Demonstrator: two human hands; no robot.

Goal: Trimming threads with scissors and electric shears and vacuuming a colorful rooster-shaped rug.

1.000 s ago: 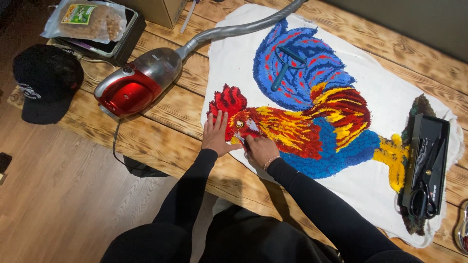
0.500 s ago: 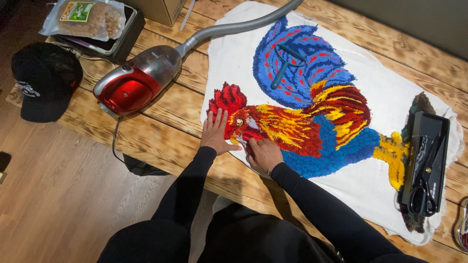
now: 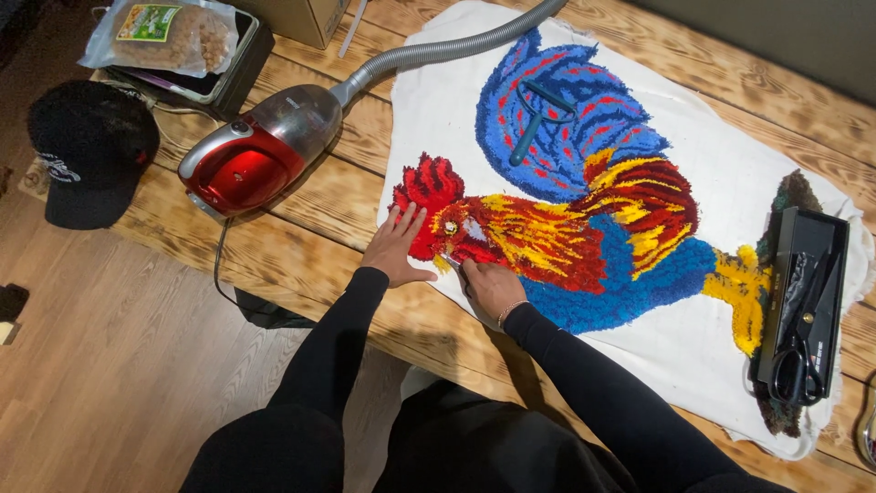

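Note:
A tufted rooster rug [image 3: 566, 228] in red, yellow and blue lies on white backing cloth [image 3: 438, 110] on a wooden table [image 3: 310, 246]. My left hand [image 3: 394, 246] presses flat on the cloth, fingers spread, beside the rooster's red comb and face. My right hand [image 3: 491, 285] is closed around a small metal tool [image 3: 453, 262], whose tip touches the pile just under the beak. What kind of tool it is cannot be told. Both sleeves are black.
A red canister vacuum [image 3: 251, 155] with a grey hose [image 3: 438, 50] sits left of the cloth. A teal handled tool [image 3: 534, 123] lies on the blue tail. A black tray [image 3: 821, 246] holds black scissors [image 3: 796, 365]. At far left are a black cap [image 3: 87, 151] and a food bag [image 3: 164, 32].
My left hand has slid a little left and toward the near edge of the cloth. My right hand stays under the beak with only small shifts.

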